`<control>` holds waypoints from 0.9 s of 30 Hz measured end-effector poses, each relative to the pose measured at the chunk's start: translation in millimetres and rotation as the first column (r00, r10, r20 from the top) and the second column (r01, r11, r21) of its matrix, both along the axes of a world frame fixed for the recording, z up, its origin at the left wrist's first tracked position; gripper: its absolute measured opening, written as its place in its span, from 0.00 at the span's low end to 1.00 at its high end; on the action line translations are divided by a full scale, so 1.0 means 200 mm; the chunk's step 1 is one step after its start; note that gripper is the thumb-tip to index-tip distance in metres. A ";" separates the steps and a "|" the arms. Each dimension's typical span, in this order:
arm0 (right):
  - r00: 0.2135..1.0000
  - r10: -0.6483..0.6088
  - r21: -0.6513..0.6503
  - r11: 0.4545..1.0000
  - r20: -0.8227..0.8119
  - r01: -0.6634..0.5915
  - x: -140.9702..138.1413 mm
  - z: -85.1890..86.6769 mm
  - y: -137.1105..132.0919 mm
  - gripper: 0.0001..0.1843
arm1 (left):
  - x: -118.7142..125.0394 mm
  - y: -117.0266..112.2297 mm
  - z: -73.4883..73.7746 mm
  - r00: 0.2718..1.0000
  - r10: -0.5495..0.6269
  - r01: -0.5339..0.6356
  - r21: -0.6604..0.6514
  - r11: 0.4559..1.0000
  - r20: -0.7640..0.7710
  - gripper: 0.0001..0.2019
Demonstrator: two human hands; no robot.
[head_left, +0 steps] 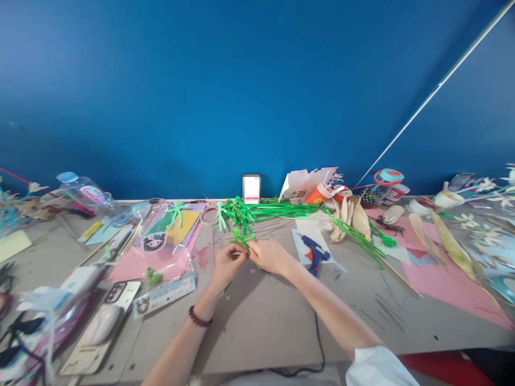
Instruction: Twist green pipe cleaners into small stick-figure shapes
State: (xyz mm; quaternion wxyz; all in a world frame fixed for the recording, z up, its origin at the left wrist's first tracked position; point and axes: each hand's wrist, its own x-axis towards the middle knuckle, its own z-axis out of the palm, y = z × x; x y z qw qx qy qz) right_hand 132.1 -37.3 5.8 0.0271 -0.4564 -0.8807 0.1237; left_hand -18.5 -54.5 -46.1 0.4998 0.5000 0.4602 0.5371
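My left hand (230, 261) and my right hand (269, 254) meet at the middle of the table, fingertips pinched together. Both grip a bright green pipe cleaner piece (240, 235), whose fuzzy, bent top shows just beyond the fingers. A thin green end peeks out below my left hand; the part between the fingers is hidden. Right behind lies a heap of green pipe cleaner shapes (237, 213) with long green stems (281, 210) stretching to the right. A clear ruler (218, 239) lies left of my fingers.
A blue glue gun (317, 254) rests on paper at right, its cord near the front edge. A lit phone (251, 188) leans on the blue wall. Paper cups (317, 194) and dried husks (361, 220) stand right. Left are a plastic bottle (85, 190) and another phone (90, 348).
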 end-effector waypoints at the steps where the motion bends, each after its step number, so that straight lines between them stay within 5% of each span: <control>1: 1.000 0.000 0.006 1.000 0.007 0.000 0.00 0.00 0.00 0.11 | 0.00 0.00 0.00 1.000 0.002 -0.002 -0.005 1.000 -0.001 0.07; 13: 0.998 -0.050 0.071 0.996 -0.033 0.053 -0.02 -0.04 0.01 0.09 | 0.01 0.00 0.00 1.000 0.022 -0.022 -0.049 0.999 0.000 0.07; 21: 0.915 0.020 -0.140 0.987 -0.404 -0.083 0.08 -0.03 0.06 0.13 | 0.01 0.01 0.02 0.946 -0.009 0.078 -0.200 0.977 0.323 0.15; 27: 0.885 -0.007 -0.219 0.970 -0.466 -0.108 0.09 -0.01 0.06 0.13 | 0.03 0.00 0.01 0.942 -0.040 0.101 -0.167 0.981 0.335 0.16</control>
